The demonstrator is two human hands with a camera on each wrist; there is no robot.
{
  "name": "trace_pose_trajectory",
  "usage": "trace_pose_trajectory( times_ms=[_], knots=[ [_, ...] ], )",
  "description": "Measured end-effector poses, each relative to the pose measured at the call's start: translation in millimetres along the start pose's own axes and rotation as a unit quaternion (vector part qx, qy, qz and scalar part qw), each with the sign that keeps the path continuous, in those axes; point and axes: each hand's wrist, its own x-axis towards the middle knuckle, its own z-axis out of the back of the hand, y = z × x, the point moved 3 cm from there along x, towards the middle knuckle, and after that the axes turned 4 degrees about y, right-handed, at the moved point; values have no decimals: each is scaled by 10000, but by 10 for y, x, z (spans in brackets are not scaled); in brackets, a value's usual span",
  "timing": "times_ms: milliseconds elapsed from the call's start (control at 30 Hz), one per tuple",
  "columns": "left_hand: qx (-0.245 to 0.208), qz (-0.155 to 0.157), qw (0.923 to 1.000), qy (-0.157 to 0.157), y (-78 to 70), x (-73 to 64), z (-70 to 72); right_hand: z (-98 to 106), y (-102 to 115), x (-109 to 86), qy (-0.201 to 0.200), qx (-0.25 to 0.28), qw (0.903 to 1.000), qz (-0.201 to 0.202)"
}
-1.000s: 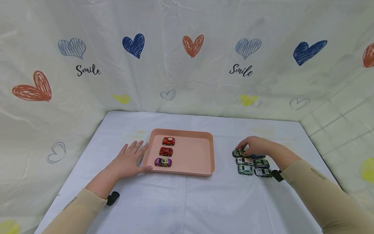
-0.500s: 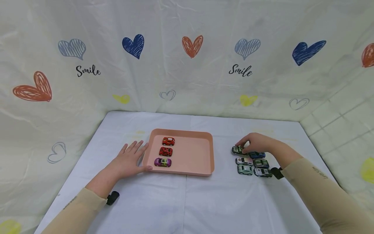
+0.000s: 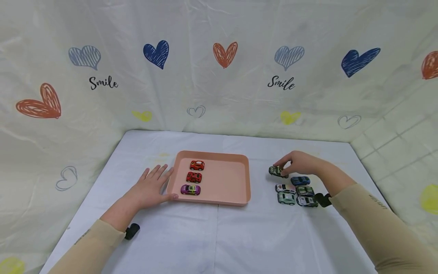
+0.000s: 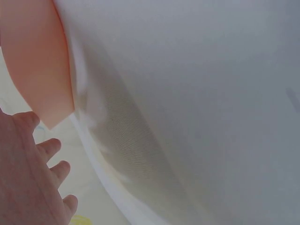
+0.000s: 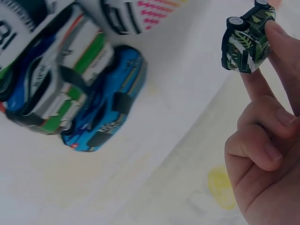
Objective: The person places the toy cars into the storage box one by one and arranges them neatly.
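Between thumb and fingers, my right hand (image 3: 301, 163) pinches a dark green camouflage toy car (image 5: 248, 40), just beyond the group of toy cars on the right. That group has a blue car (image 3: 300, 180), a white-and-pink car (image 3: 285, 188), a green striped car (image 3: 305, 191), a pale green car (image 3: 286, 198) and a white-and-black car (image 3: 307, 201). My left hand (image 3: 148, 189) lies with fingers spread at the left side of the pink tray (image 3: 226, 179), its thumb at the near left corner. Inside the tray, two red cars (image 3: 197, 165) and a purple car (image 3: 190, 190) form a column at the left.
A white cloth covers the table (image 3: 219, 232). Behind it hangs a pale curtain (image 3: 219, 87) printed with hearts and words. The tray stands left of the car group, with a stretch of cloth between them.
My right hand has lifted the camouflage car off its place in the group and moved it away from me and slightly left. The left hand and tray have stayed in place.
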Motion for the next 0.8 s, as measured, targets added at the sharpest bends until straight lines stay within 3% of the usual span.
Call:
trace_pose_trajectory(
  times_ms=[367,800],
  knots=[
    [-23,24,10000,1,-8,-10,9,90,264,-5,-120,204,9997,-6],
    [-1,40,10000,-2,-25,-1,17,-29,776,216,152,451,9985,280]
  ],
)
